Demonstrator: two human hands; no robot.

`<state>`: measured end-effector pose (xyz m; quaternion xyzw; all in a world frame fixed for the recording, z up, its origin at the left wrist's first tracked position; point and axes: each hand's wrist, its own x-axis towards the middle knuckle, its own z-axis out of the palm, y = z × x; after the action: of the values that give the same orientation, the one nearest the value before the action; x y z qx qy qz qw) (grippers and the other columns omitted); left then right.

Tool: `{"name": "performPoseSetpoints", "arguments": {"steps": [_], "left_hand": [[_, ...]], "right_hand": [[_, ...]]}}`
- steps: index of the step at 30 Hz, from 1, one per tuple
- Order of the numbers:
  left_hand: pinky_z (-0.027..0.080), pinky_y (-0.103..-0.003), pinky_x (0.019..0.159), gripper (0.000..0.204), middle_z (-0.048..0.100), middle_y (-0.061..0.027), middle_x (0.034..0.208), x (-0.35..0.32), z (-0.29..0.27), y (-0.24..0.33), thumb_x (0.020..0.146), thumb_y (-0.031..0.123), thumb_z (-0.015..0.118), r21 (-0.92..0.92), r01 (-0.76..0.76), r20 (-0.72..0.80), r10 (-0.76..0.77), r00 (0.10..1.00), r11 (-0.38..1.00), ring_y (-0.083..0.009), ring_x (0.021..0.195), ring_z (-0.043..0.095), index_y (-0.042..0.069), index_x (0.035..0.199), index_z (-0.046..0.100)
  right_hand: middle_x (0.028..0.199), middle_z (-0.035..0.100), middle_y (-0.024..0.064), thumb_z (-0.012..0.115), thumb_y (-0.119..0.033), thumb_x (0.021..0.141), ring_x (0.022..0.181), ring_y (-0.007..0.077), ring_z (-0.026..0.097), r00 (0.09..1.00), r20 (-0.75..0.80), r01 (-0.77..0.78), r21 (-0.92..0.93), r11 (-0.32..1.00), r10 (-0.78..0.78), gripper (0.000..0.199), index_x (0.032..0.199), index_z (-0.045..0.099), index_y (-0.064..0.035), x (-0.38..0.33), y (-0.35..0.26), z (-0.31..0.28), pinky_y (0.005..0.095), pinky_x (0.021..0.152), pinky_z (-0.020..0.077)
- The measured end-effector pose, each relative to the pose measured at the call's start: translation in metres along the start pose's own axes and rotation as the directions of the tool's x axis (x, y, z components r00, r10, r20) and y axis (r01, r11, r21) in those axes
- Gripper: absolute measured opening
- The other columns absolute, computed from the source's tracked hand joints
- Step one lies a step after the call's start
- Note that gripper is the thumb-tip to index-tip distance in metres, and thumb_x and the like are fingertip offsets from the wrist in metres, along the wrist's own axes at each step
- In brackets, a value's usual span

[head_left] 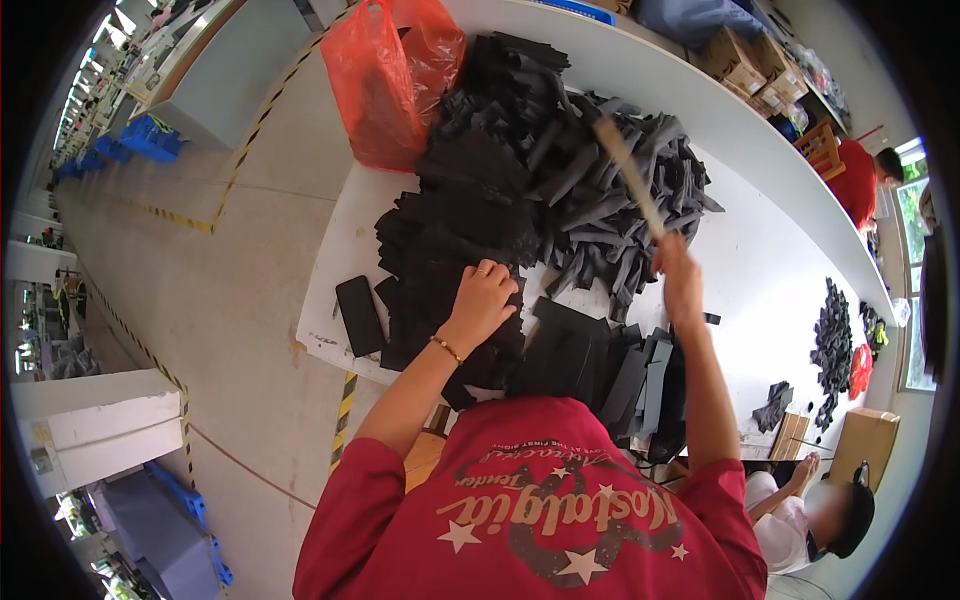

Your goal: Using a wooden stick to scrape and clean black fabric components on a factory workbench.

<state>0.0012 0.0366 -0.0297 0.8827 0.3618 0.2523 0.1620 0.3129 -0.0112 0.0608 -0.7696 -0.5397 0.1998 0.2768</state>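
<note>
The right hand is closed around the lower end of a narrow tan strip. The strip slants up and to the left over a heap of loose dark grey pieces; motion blur hides its surface detail and any marking on it. The left hand rests with bent fingers on a layered pile of black pieces; whether these fingers pinch a piece cannot be told. The left hand wears a ring, and a beaded bracelet encircles the wrist.

The heap and the pile lie on a white table. Flat black sheets and grey strips lie at the near edge, just in front of the torso. A black phone lies left of the pile. A translucent red plastic bag stands at the far left of the table, beside the heap.

Writing: the red shirt carries large cream script and smaller lettering, inverted in this view, among pale stars. The cardboard boxes at upper right bear marks too small to read. At lower right, a co-worker in a white top and dark cap is near a brown carton.
</note>
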Motion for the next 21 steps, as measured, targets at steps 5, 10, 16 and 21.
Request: {"name": "performPoseSetpoints", "arguments": {"steps": [5, 10, 16, 21], "left_hand": [[0.04, -0.036, 0.078, 0.008, 0.057, 0.0003, 0.083, -0.003, 0.014, -0.018, 0.07, 0.01, 0.07, 0.029, 0.042, -0.048, -0.041, 0.998, 0.999, -0.0208, 0.095, 0.052, 0.012, 0.073, 0.063], [0.04, -0.036, 0.082, 0.006, 0.061, 0.0002, 0.089, 0.001, -0.01, -0.022, 0.074, 0.008, 0.067, -0.298, 0.163, 0.034, -0.16, 0.986, 0.94, -0.0222, 0.099, 0.053, 0.01, 0.077, 0.062], [0.04, -0.036, 0.087, 0.008, 0.061, -0.0009, 0.093, 0.008, -0.027, -0.023, 0.077, 0.01, 0.067, -0.347, 0.158, 0.115, -0.125, 0.985, 0.925, -0.0237, 0.1, 0.051, 0.008, 0.081, 0.061], [0.038, -0.036, 0.087, 0.008, 0.061, 0.0005, 0.092, 0.008, -0.033, -0.017, 0.077, 0.011, 0.066, -0.329, 0.142, 0.14, -0.1, 0.985, 0.934, -0.0227, 0.101, 0.051, 0.009, 0.081, 0.06]], "right_hand": [[0.08, 0.063, 0.0121, 0.058, -0.016, 0.09, 0.071, 0.0305, 0.062, 0.985, 0.074, 0.162, -0.085, 0.983, -0.156, 0.016, 0.102, 0.065, -0.0082, -0.069, 0.02, 0.02, 0.0392, 0.063, 0.0481], [0.075, 0.059, 0.0078, 0.062, -0.014, 0.086, 0.067, 0.0269, 0.061, 0.946, 0.136, 0.32, -0.243, 0.916, -0.295, 0.011, 0.096, 0.067, -0.0115, -0.094, 0.027, 0.014, 0.0374, 0.059, 0.0483], [0.071, 0.057, 0.0053, 0.066, -0.011, 0.081, 0.066, 0.0241, 0.06, 0.889, 0.1, 0.457, -0.255, 0.852, -0.447, 0.014, 0.095, 0.067, -0.0124, -0.089, 0.017, 0.021, 0.036, 0.056, 0.0482], [0.071, 0.056, 0.0049, 0.068, -0.011, 0.079, 0.066, 0.0241, 0.06, 0.874, 0.098, 0.484, -0.245, 0.84, -0.475, 0.014, 0.093, 0.066, -0.0123, -0.087, 0.011, 0.024, 0.0361, 0.055, 0.048]]}}
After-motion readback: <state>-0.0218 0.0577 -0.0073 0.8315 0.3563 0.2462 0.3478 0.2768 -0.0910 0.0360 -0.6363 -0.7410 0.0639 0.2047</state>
